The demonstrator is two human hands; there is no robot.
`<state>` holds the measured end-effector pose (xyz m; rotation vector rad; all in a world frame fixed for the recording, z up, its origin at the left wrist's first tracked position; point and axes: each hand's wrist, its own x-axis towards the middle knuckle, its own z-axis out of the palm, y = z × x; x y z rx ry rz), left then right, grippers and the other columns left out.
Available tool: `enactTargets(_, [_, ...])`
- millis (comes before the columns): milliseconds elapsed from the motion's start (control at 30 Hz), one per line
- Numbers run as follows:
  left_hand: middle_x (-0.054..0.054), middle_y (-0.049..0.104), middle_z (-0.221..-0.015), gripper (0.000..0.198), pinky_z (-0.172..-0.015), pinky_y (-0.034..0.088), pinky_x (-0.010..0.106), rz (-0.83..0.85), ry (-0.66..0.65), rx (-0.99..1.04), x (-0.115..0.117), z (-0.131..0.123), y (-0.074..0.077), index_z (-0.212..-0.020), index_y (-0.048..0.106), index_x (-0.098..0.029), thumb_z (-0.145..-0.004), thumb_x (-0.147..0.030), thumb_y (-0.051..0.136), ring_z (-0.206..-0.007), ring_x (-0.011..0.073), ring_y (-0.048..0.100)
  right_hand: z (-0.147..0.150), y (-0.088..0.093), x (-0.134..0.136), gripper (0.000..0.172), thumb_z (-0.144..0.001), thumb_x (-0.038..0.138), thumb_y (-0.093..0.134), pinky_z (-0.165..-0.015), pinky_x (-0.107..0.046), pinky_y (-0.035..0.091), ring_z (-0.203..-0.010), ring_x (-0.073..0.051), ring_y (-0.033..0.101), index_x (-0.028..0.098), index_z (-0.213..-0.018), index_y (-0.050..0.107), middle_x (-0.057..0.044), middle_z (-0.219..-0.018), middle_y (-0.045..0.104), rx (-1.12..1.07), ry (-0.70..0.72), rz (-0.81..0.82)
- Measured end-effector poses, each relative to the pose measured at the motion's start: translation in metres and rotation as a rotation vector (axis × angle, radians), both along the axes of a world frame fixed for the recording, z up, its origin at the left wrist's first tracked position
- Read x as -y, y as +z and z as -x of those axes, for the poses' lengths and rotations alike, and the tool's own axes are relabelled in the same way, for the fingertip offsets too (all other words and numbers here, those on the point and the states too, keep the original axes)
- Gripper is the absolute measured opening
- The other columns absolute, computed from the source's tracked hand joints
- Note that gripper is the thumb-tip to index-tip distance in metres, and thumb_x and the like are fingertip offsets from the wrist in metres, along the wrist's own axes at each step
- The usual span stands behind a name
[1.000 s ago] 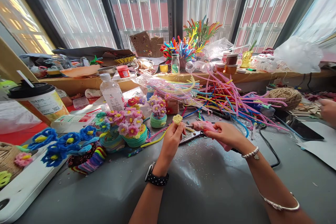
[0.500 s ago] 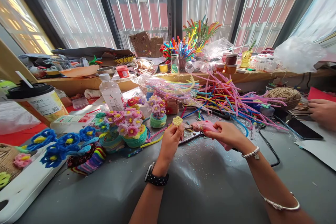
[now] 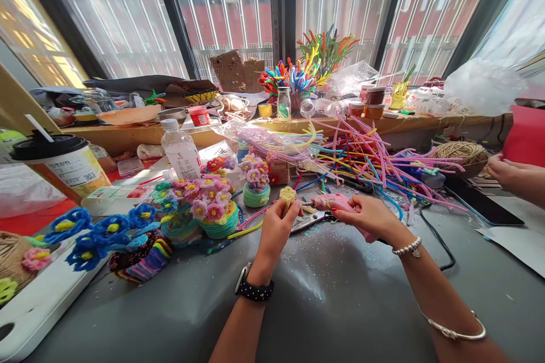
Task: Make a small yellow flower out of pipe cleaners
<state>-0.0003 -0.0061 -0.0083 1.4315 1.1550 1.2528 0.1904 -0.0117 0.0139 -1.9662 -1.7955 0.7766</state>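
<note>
Between the fingertips of my left hand (image 3: 279,227) is a small pale yellow pipe-cleaner flower (image 3: 287,194), held upright. My right hand (image 3: 372,216) is wrapped round a pink hot glue gun (image 3: 332,202). Its nozzle points left and ends close to my left fingertips, just right of the flower; whether it touches cannot be made out. Beneath the glue gun lies a pair of scissors (image 3: 310,221) on the grey table. Left of my left hand stand pots of pipe-cleaner flowers, the nearest with pink blooms (image 3: 212,198) in a green-wrapped pot (image 3: 221,223).
Loose pink and coloured pipe cleaners (image 3: 366,153) spread behind my hands. A plastic bottle (image 3: 181,150) and a lidded drink cup (image 3: 63,164) stand left. At right are a phone (image 3: 483,202), a twine ball (image 3: 460,153) and another person's hand (image 3: 517,176) by red material (image 3: 525,133).
The yellow flower has turned slightly and sits a little more upright. The glue gun has shifted slightly. At right, the other person's hand has moved left and the red material has risen.
</note>
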Motion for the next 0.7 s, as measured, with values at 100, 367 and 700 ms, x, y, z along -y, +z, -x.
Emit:
enactTargets(100, [-0.004, 0.04, -0.056, 0.025, -0.045, 0.022, 0.02, 0.006, -0.017, 0.006, 0.0012, -0.0001, 0.0017, -0.064, 0.052, -0.014, -0.071, -0.038, 0.049, -0.046, 0.0047, 0.027, 0.0002, 0.0004, 0.0005, 0.033, -0.066, 0.049, 0.048, -0.025, -0.015, 0.031, -0.029, -0.009, 0.048, 0.017, -0.063, 0.044, 0.002, -0.046, 0.049, 0.018, -0.011, -0.007])
enactTargets(367, [-0.005, 0.042, -0.057, 0.021, -0.046, 0.025, 0.019, 0.004, -0.024, 0.019, -0.0001, 0.0015, 0.001, -0.067, 0.053, -0.015, -0.071, -0.035, 0.049, -0.045, 0.0048, 0.028, 0.0001, 0.0014, 0.0006, 0.033, -0.064, 0.05, 0.049, -0.024, -0.016, 0.031, -0.029, -0.01, 0.048, 0.017, -0.063, 0.043, 0.002, -0.047, 0.049, 0.005, -0.03, -0.014])
enactTargets(700, [-0.005, 0.036, -0.05, 0.026, -0.042, 0.022, 0.019, 0.027, -0.032, 0.07, -0.0019, -0.0007, -0.0025, -0.056, 0.046, -0.015, -0.072, -0.035, 0.045, -0.043, 0.0045, 0.027, 0.003, 0.0034, 0.0005, 0.033, -0.063, 0.05, 0.051, -0.024, -0.017, 0.034, -0.029, -0.01, 0.048, 0.017, -0.068, 0.047, 0.002, -0.049, 0.05, 0.006, -0.029, -0.023])
